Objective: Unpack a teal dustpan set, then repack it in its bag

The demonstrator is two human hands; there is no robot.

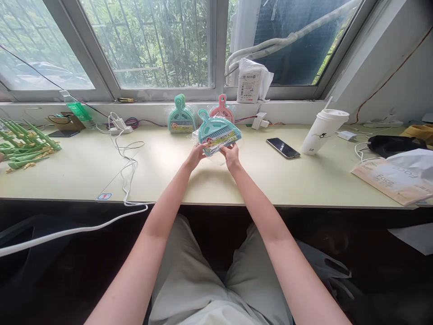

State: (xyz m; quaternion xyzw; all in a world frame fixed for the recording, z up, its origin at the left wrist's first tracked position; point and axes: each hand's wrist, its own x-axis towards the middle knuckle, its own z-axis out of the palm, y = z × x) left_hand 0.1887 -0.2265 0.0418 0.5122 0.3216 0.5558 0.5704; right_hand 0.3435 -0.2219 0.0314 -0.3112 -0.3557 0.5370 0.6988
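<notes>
A teal dustpan-and-brush set [219,132] in clear plastic wrap is held above the desk, tilted, its handle pointing up and left. My left hand [196,155] grips its lower left corner, and my right hand [231,155] grips the lower right edge. Behind it on the left, several similar teal sets [181,118] stand together against the window ledge. A pink set [222,108] stands behind the held one, partly hidden by it.
On the pale desk [162,180], white cables [126,167] run left of my arms. Green stalk-like items [27,144] and a green bottle [79,109] are farther left. To the right are a phone [283,148], a white cup [323,133] and a tissue pack [395,176].
</notes>
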